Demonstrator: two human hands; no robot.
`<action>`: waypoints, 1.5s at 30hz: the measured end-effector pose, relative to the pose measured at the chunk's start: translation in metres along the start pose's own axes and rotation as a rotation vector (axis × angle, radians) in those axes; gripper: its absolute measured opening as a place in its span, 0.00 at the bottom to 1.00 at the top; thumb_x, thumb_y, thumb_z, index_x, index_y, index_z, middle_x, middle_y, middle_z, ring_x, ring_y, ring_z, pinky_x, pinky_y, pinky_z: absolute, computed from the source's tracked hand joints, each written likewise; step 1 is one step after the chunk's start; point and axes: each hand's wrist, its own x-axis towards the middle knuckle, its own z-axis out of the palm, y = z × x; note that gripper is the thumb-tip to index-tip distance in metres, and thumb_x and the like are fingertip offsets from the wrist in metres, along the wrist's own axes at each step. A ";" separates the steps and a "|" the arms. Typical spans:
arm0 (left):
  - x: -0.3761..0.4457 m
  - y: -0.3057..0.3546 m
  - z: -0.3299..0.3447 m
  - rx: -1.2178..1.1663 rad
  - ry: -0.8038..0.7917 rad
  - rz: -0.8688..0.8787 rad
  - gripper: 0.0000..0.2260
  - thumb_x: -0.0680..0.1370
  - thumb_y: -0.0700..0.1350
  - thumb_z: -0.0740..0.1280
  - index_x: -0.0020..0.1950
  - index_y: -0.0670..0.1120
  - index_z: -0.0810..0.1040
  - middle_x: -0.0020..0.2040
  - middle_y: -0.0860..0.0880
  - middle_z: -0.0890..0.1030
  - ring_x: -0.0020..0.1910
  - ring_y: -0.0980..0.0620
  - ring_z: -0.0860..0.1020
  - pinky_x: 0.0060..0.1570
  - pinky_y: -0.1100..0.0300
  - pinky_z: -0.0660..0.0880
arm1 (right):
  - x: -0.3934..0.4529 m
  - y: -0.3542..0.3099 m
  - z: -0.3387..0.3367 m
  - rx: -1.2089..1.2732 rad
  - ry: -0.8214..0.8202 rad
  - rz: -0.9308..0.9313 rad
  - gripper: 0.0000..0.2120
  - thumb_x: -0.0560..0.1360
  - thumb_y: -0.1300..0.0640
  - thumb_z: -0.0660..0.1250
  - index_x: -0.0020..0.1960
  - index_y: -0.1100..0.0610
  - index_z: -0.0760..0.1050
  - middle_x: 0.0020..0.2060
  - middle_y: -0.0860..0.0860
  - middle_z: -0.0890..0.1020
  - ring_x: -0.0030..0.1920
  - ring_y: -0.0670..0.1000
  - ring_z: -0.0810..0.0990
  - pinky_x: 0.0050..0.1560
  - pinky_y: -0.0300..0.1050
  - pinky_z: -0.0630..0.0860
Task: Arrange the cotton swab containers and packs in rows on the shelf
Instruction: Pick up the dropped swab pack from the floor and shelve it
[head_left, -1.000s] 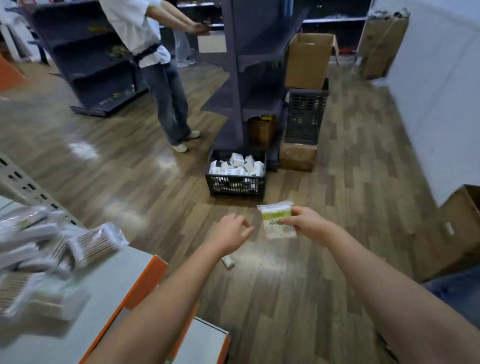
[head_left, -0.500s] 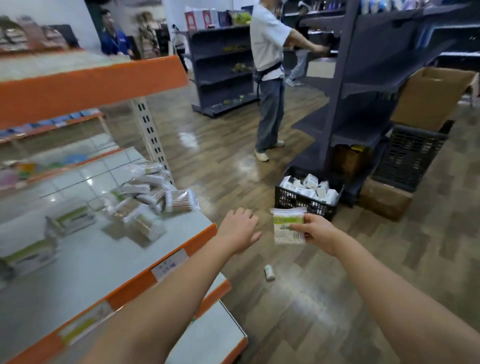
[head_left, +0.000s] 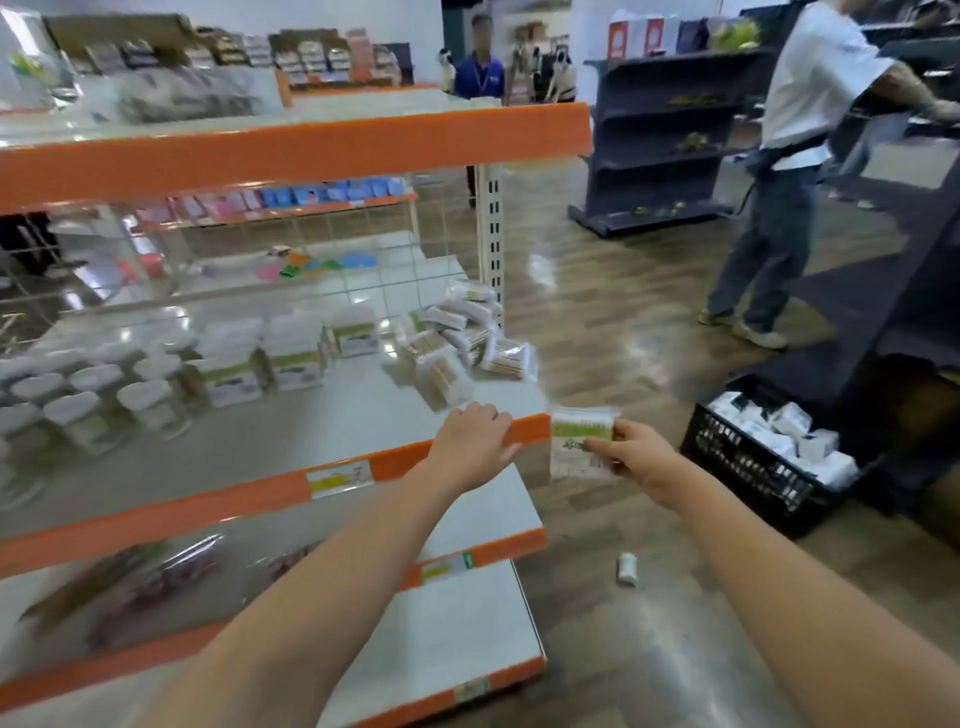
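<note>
My right hand (head_left: 636, 453) pinches a flat cotton swab pack (head_left: 579, 441) with a green band, held just off the right end of the orange-edged shelf (head_left: 291, 483). My left hand (head_left: 475, 441) rests palm down on that shelf's front edge with fingers slightly spread and holds nothing. On the shelf stand rows of round white-lidded swab containers (head_left: 88, 395) at left, boxy green-labelled containers (head_left: 260, 358) in the middle, and a loose heap of swab packs (head_left: 467, 338) at the right end. The picture is blurred.
A black crate (head_left: 748, 462) of white packets sits on the floor to the right, under a dark shelving unit (head_left: 893, 322). A small white roll (head_left: 627, 569) lies on the floor. A person in a white shirt (head_left: 810, 93) stands behind; another person in blue (head_left: 480, 73) is far back.
My view swung left from the floor crate to the shelf. Both hands moved toward the shelf; the left hand landed on its front edge, the right still carries the pack.
</note>
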 end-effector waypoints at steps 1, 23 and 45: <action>-0.006 -0.007 -0.001 -0.007 -0.005 -0.028 0.18 0.81 0.55 0.55 0.63 0.45 0.72 0.60 0.45 0.75 0.60 0.44 0.71 0.55 0.52 0.68 | 0.002 -0.003 0.006 -0.009 -0.013 -0.005 0.09 0.75 0.65 0.67 0.55 0.59 0.75 0.45 0.54 0.82 0.44 0.52 0.80 0.46 0.46 0.77; -0.142 -0.182 -0.022 -0.074 -0.066 -0.405 0.19 0.81 0.55 0.55 0.68 0.48 0.70 0.67 0.46 0.72 0.66 0.45 0.69 0.63 0.51 0.66 | 0.017 -0.068 0.211 -0.090 -0.253 -0.078 0.08 0.74 0.65 0.68 0.53 0.63 0.76 0.50 0.58 0.82 0.49 0.57 0.81 0.53 0.53 0.79; -0.159 -0.273 -0.016 -0.186 -0.074 -0.355 0.19 0.81 0.55 0.55 0.67 0.46 0.69 0.65 0.45 0.73 0.65 0.44 0.70 0.62 0.51 0.67 | 0.037 -0.087 0.302 -0.081 -0.294 -0.090 0.12 0.75 0.67 0.65 0.59 0.63 0.74 0.52 0.57 0.81 0.47 0.52 0.80 0.42 0.41 0.77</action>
